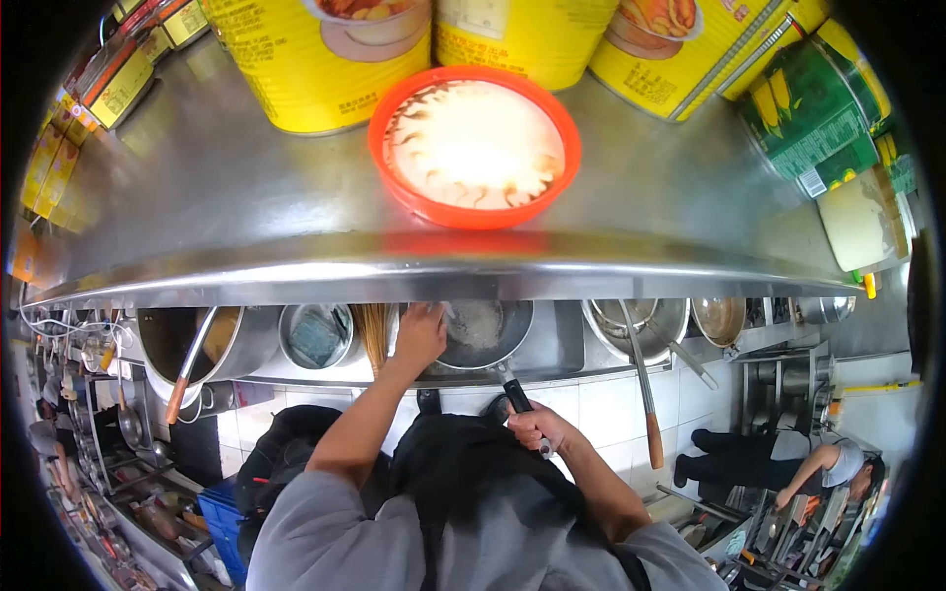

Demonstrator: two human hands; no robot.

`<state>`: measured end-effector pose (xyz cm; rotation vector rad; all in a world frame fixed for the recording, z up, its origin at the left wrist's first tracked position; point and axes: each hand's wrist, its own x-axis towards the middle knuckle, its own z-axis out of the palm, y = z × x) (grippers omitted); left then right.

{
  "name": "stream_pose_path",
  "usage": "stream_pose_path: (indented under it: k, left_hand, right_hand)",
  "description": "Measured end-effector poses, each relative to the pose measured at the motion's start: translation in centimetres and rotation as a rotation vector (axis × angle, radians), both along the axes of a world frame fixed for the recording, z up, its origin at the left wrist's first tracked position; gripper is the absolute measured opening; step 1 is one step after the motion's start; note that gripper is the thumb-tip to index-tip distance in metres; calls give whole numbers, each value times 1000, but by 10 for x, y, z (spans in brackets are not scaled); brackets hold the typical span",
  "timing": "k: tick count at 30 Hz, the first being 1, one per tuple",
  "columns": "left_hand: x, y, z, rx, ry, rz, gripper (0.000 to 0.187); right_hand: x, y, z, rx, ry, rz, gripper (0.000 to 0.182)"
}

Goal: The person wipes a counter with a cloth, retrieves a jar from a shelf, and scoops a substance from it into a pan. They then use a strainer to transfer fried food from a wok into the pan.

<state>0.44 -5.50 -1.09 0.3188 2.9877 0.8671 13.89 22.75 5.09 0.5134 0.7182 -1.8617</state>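
Observation:
A dark wok (pixel 483 330) sits on the burner under the steel shelf's edge. My right hand (pixel 537 428) is closed around the wok's black handle (pixel 516 396), close to my apron. My left hand (pixel 419 335) reaches forward to the wok's left rim, beside a bamboo brush (pixel 372 330). Its fingertips are hidden under the shelf edge, so I cannot tell whether it holds anything.
A steel shelf (pixel 246 197) overhead carries an orange bowl (pixel 473 148), big yellow cans (pixel 315 59) and a green corn can (pixel 808 108). To the left stands a large pot (pixel 236 340) with a ladle; to the right, another wok (pixel 636 325) with a wooden-handled ladle (pixel 645 394). Another person (pixel 788 463) bends low at the right.

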Motion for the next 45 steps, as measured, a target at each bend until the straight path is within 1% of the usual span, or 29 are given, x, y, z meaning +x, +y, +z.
stream_pose_path:
  k: [1, 2, 3, 4, 5, 6, 8, 9, 12, 14, 16, 18, 19, 21, 22, 26, 27, 29, 30, 31, 33, 34, 36, 38, 40, 41, 42, 44, 45]
  left_hand:
    - [-15, 7, -24, -220, -104, -62, 46]
    - [-30, 15, -50, -212, -103, -63, 46]
    - [-43, 25, -76, -227, 36, 38, 45]
    - [-53, 36, -72, -242, 176, 141, 45]
    - [-58, 50, -67, -116, 52, 120, 45]
    - [-57, 71, -47, 8, -76, 95, 47]
    - [-65, 127, -120, 229, -117, 229, 49]
    - [-58, 131, -120, 231, -118, 228, 49]
    - [-29, 144, -95, 275, -493, -402, 53]
    - [-7, 111, -72, 696, -572, -651, 49]
    - [-14, 60, -21, 222, -466, -839, 45]
    - [-30, 60, -33, 229, -489, -788, 45]
    - [-55, 38, -41, 230, -511, -733, 45]
    - [-65, 55, -50, 231, -549, -617, 44]
    - [-61, 62, -55, 234, -566, -558, 44]
    - [-24, 146, -74, 250, -650, -336, 43]
    - [-27, 172, -74, 249, -670, -283, 43]
    - [-4, 186, -85, 245, -707, -173, 43]
    - [-4, 188, -91, 241, -722, -120, 43]
    - [2, 180, -78, 236, -725, -124, 43]
    - [20, 156, -47, 436, -541, -218, 25]
    - [25, 147, -35, 434, -546, -226, 25]
    - [36, 126, -22, 702, -397, -282, 21]
    - [33, 90, -22, 563, -401, -472, 23]
    - [25, 31, -84, 474, -368, -677, 28]
    - [12, 22, -98, 472, -368, -678, 28]
    - [-14, 15, -109, 218, -310, -586, 29]
    - [-61, 7, -118, -278, -186, -383, 45]
    - [-73, 18, -101, -298, -76, -385, 48]
  right_hand:
    - [0, -2, 5, 39, 7, 3, 17]
    - [1, -4, 8, 47, 8, 2, 17]
    - [2, -8, 11, 64, 25, 22, 19]
    - [0, -12, 15, 80, 46, 42, 21]
    - [-4, -16, 20, 129, 64, 108, 25]
    - [-5, -19, 19, 132, 63, 106, 25]
    - [-7, -25, 18, 150, 82, 148, 26]
    - [-8, -26, 18, 145, 84, 145, 26]
    - [-7, -10, 8, 139, 97, 70, 22]
    - [-11, 6, 21, 169, 49, 17, 21]
    - [-2, 20, 24, 165, 34, 19, 22]
    - [4, 21, 21, 120, -15, 10, 22]
    - [8, 17, 18, 97, -11, 13, 22]
    - [6, 3, 18, 84, -4, 25, 22]
    - [2, -4, 14, 85, -3, 32, 22]
    - [-9, -21, 14, 128, 35, 78, 24]
    - [-11, -21, 12, 216, 54, 91, 24]
    - [-12, -13, 4, 348, 95, 116, 24]
    - [-14, -4, 2, 330, 99, 118, 24]
    - [-15, 5, 4, 339, 108, 120, 24]
    - [-15, 12, 15, 381, 162, 91, 24]
    - [-14, 14, 15, 381, 157, 82, 24]
    - [-6, 19, 16, 309, 138, 72, 23]
    - [3, 17, 16, 277, 136, 66, 21]
    - [8, 10, 23, 270, 82, 5, 20]
    - [12, 11, 17, 249, 67, 6, 19]
    - [13, 8, 17, 247, 67, 5, 19]
    - [15, -3, 21, 224, 7, 36, 20]
    - [15, -10, 18, 218, 2, 40, 20]
